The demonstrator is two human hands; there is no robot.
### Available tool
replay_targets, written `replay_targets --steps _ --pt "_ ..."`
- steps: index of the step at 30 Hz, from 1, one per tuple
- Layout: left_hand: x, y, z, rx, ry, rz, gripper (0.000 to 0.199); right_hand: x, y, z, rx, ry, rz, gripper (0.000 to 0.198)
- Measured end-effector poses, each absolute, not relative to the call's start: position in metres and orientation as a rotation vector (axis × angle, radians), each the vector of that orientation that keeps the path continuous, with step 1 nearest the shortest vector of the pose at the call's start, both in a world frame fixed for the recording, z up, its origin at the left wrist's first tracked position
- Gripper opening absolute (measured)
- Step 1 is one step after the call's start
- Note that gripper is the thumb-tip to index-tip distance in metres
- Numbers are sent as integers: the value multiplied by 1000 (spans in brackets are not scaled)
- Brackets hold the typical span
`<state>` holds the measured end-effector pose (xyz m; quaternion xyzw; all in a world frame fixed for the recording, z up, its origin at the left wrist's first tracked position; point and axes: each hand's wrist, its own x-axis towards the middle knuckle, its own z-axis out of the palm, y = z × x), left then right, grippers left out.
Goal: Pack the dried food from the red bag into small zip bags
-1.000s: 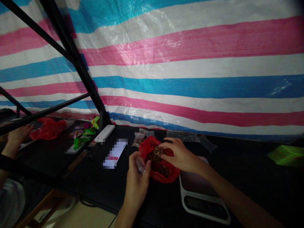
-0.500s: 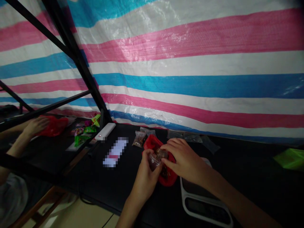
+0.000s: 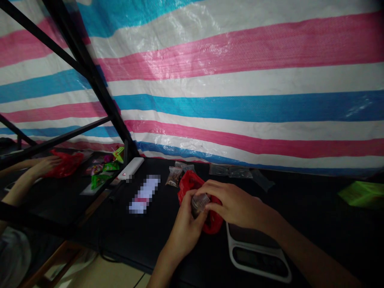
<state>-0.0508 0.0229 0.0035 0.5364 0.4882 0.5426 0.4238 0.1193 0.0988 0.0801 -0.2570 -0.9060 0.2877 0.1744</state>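
My left hand [image 3: 187, 222] is closed on a small clear plastic bag, now mostly hidden by the fingers and the cup. Between thumb and fingers, my right hand [image 3: 229, 202] grips a small clear plastic cup [image 3: 199, 202], tilted toward my left hand at the bag's mouth. Directly below both hands lies an opened red plastic bag [image 3: 190, 180] with dark bits inside, partly covered by them. Just behind it is a small clear bag of brown pieces [image 3: 174, 176]. A digital scale [image 3: 259, 260] sits under my right forearm.
Flat clear bags [image 3: 231, 171] lie along the striped sheet. A white power bank [image 3: 131, 168] and a blurred-out phone [image 3: 145, 195] are at left, a green packet [image 3: 361, 194] at right. Beyond the black frame [image 3: 102, 90], another person's hand [image 3: 45, 165] touches a red bag [image 3: 66, 163].
My right hand has moved the cup slightly left and tipped it toward the bag in my left hand. The other person's hand and red bag have shifted a little.
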Motion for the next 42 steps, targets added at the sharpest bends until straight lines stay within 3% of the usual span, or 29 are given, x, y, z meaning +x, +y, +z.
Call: replay_targets --steps 8,15,24,30,35,42 --pt "-50 28 2 1376 1270 1380 44 115 100 76 -674 -2622 630 52" --pt "-52 22 2 1355 1324 1349 47 118 102 82 -752 -2635 595 35" --pt "-50 5 10 1237 1541 1449 41 127 100 93 -814 -2511 419 32" --pt "1 -42 -32 895 1853 1404 33 133 95 81 -862 -2791 520 36" --pt "32 -42 -63 847 1715 1361 34 126 94 61 -980 -2912 557 32" --pt "27 -32 -63 816 1635 1384 32 124 99 58 -976 -2919 627 25"
